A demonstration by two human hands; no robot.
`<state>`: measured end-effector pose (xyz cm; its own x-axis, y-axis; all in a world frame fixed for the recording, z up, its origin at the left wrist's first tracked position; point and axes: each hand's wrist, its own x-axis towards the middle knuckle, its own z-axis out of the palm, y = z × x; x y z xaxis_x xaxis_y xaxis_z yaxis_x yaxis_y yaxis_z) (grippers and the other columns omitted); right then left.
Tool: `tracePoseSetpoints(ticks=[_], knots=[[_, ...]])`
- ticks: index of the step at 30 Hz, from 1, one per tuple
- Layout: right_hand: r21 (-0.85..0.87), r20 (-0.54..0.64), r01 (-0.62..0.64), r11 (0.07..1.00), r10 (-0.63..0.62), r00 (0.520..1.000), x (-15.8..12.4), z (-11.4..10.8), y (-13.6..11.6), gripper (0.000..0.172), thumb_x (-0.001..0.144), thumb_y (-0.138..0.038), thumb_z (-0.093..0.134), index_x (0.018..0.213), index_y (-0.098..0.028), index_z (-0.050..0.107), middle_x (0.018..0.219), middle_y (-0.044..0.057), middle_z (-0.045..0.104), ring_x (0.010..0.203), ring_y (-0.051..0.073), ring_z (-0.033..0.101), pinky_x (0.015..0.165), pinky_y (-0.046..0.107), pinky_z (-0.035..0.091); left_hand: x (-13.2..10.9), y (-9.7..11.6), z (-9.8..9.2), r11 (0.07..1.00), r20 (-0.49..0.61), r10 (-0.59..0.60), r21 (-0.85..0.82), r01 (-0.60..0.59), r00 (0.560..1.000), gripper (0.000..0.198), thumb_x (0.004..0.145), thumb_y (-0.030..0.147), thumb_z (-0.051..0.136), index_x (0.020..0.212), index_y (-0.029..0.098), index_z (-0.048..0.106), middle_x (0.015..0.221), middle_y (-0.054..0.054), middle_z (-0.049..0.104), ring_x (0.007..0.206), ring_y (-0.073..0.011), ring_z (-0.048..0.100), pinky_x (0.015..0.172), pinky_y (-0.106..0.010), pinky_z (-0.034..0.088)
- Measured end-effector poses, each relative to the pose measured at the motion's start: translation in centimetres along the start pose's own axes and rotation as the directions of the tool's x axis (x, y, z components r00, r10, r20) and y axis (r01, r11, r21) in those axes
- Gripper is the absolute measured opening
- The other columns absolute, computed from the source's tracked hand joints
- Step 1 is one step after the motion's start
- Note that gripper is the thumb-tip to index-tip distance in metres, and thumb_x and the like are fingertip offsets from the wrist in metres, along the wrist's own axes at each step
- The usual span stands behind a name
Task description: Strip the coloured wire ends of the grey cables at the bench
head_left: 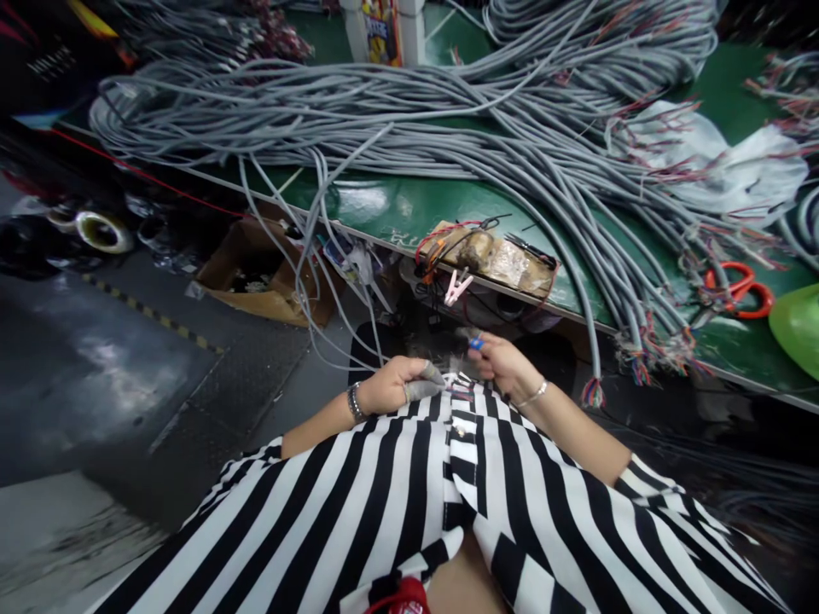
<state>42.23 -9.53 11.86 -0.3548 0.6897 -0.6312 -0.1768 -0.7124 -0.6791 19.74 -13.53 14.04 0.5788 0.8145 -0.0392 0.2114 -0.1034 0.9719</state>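
Note:
My left hand [400, 381], with grey covers on its thumb and forefinger, is pinched in front of my striped shirt. A thin grey cable [329, 354] loops down from the bench and runs to this hand. Small wire ends [459, 388] seem to stick out past its fingertips, blurred against the stripes. Close by on the right, my right hand [502, 365] is closed around a small blue object [475, 343]. A dark part extends from it, smeared by motion, so its kind is unclear.
Long bundles of grey cable [307, 111] cover the green bench [364, 196]. At its front edge lies a taped wooden block [492, 256] with a pink clip [457, 287]. Orange-handled scissors [746, 290] rest to the right. A cardboard box [269, 294] stands below the bench.

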Motion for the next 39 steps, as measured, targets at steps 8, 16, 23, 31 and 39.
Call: tracePoseSetpoints(ticks=[8, 16, 23, 31, 39], knots=[[-0.028, 0.378, -0.049, 0.998, 0.056, 0.924, -2.4, -0.4, -0.8, 0.03, 0.08, -0.031, 0.063, 0.105, -0.016, 0.056, 0.05, -0.01, 0.04, 0.032, 0.0, 0.015, 0.028, 0.013, 0.011, -0.4, -0.1, -0.1, 0.996, -0.236, -0.085, -0.038, 0.078, 0.968, 0.028, 0.086, 0.038, 0.059, 0.086, 0.011, 0.065, 0.071, -0.003, 0.065, 0.058, -0.0083, 0.055, 0.056, -0.018, 0.045], [-0.072, 0.401, -0.06, 0.996, 0.084, 0.912, -1.8, 1.0, -1.0, 0.026, 0.078, -0.031, 0.065, 0.097, -0.015, 0.06, 0.053, -0.009, 0.044, 0.032, 0.0, 0.017, 0.028, 0.014, 0.012, 0.3, 0.2, 0.1, 0.995, -0.159, -0.062, -0.088, 0.048, 0.985, 0.027, 0.082, 0.037, 0.064, 0.083, 0.011, 0.066, 0.065, -0.002, 0.062, 0.055, -0.0074, 0.052, 0.053, -0.017, 0.043], [-0.21, -0.044, 0.291, 0.934, -0.306, 0.951, 0.3, -0.2, -0.3, 0.022, 0.082, -0.033, 0.057, 0.099, -0.019, 0.058, 0.054, -0.008, 0.044, 0.036, 0.004, 0.026, 0.033, 0.016, 0.022, -0.3, -0.1, -0.4, 0.908, -0.187, -0.219, -0.399, 0.13, 0.958, 0.033, 0.076, 0.043, 0.069, 0.082, 0.012, 0.062, 0.051, 0.003, 0.052, 0.04, -0.0032, 0.038, 0.039, -0.014, 0.028], [-0.55, 0.587, 0.835, 0.027, -0.699, 0.409, -2.3, 2.6, -2.0, 0.043, 0.085, -0.026, 0.057, 0.127, -0.021, 0.053, 0.126, 0.012, 0.056, 0.106, 0.021, 0.057, 0.089, 0.036, 0.05, 0.0, -0.4, -0.6, 0.714, -0.096, -0.312, -0.68, 0.166, 0.945, 0.042, 0.065, 0.047, 0.077, 0.073, 0.012, 0.056, 0.044, 0.006, 0.045, 0.033, -0.0009, 0.027, 0.032, -0.013, 0.014], [-0.395, 0.558, 0.637, 0.662, -0.378, 0.739, -1.6, 3.5, -1.7, 0.038, 0.085, -0.051, 0.055, 0.069, -0.017, 0.056, 0.063, -0.001, 0.051, 0.057, 0.009, 0.043, 0.056, 0.023, 0.037, 0.1, 0.9, -1.9, 0.87, 0.093, -0.189, -0.447, 0.211, 0.978, 0.041, 0.07, 0.05, 0.072, 0.074, 0.01, 0.062, 0.046, 0.003, 0.049, 0.036, -0.0032, 0.034, 0.035, -0.015, 0.025]])
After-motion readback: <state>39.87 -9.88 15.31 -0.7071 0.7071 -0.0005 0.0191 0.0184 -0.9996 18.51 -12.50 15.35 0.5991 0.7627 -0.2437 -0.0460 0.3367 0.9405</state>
